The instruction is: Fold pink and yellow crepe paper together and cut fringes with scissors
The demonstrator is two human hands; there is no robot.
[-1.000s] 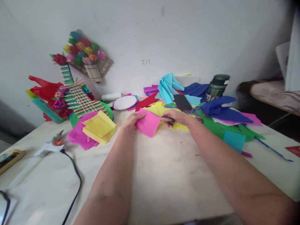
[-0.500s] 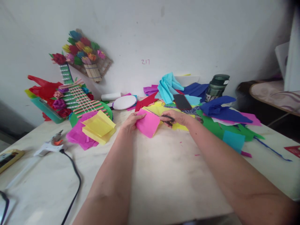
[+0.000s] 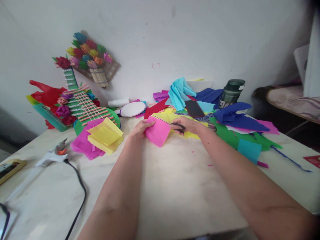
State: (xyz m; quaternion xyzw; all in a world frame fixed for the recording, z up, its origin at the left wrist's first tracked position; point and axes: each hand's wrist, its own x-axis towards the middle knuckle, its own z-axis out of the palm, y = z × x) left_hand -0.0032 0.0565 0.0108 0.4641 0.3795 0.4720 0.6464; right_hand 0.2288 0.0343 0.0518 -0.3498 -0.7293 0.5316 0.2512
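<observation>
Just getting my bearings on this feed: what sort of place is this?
Probably a papercraft table, perhaps at home: piles of bright paper, a guitar-shaped decoration, and scissors in the right hand.

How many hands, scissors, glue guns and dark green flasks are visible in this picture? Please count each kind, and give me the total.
Left hand and right hand: 2
Scissors: 1
Glue gun: 1
Dark green flask: 1
Total: 5

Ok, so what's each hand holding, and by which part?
The left hand holds the pink paper by its left edge; the right hand holds the scissors by the black handles.
</observation>
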